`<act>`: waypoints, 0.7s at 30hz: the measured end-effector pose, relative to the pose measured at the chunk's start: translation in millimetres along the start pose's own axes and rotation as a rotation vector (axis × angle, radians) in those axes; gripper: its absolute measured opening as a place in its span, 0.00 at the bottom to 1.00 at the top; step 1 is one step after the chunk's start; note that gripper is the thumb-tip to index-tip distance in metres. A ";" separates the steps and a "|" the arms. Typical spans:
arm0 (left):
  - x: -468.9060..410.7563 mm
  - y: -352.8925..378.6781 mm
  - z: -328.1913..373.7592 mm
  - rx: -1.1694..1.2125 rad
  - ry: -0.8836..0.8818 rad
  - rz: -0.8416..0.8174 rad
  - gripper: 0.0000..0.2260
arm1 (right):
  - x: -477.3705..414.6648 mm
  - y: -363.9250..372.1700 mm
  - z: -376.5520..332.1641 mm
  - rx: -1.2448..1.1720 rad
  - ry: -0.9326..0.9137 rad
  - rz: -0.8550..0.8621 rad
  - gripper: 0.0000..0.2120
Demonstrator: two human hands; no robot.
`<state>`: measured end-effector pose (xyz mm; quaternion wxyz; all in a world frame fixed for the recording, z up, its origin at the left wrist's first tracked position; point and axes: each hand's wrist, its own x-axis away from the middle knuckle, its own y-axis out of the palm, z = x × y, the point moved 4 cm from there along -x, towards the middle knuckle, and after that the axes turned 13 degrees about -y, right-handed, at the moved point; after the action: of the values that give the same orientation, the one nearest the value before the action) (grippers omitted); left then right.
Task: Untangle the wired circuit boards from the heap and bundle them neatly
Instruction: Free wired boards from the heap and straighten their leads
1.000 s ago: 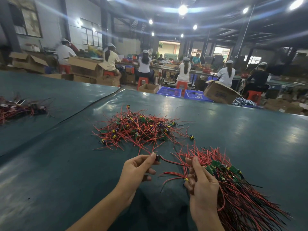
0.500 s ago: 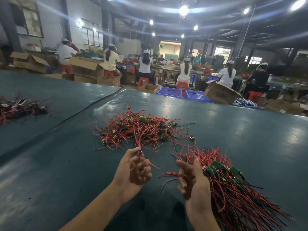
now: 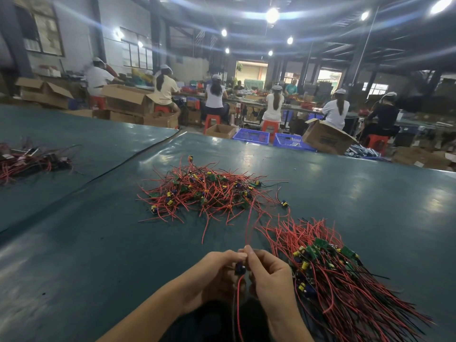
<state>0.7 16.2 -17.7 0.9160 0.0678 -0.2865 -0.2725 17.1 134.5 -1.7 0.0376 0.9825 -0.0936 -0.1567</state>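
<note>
One wired circuit board [image 3: 239,269] sits low and centre, right between your hands, and its red wire [image 3: 248,225] runs up toward the tangled heap [image 3: 204,193]. Your left hand [image 3: 214,270] has curled fingers pinching the board. Your right hand [image 3: 271,275] pinches the wire just above it. The bundle [image 3: 333,280] lies just beside your right hand on the green table [image 3: 98,255]. Another pile [image 3: 29,160] sits far left.
</note>
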 end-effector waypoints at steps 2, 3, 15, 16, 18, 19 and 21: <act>-0.2 2.6 0.4 -0.035 0.051 0.016 0.15 | 0.5 -1.2 0.3 -0.005 0.009 0.019 0.13; 0.1 3.7 1.2 -0.056 0.083 0.023 0.16 | 0.4 -2.1 1.2 -0.013 0.020 0.030 0.13; 11.8 18.5 14.3 -0.296 0.301 0.045 0.13 | -16.7 -33.0 3.8 -0.256 0.251 0.397 0.10; 12.8 18.8 15.2 -0.299 0.303 0.024 0.13 | -19.2 -38.2 2.2 -0.316 0.236 0.431 0.10; 14.6 18.9 16.2 -0.296 0.302 -0.006 0.13 | -22.2 -45.6 -0.6 -0.377 0.182 0.479 0.09; 15.3 18.8 15.9 -0.291 0.296 -0.007 0.13 | -22.2 -47.4 -0.9 -0.370 0.157 0.492 0.09; 14.7 17.4 14.1 -0.261 0.291 0.025 0.14 | -20.9 -47.6 0.6 -0.321 0.124 0.490 0.09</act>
<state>10.9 23.4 6.0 0.9520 -0.0162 -0.1141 -0.2835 5.6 185.2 -0.9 0.2346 0.9199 -0.2994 -0.0954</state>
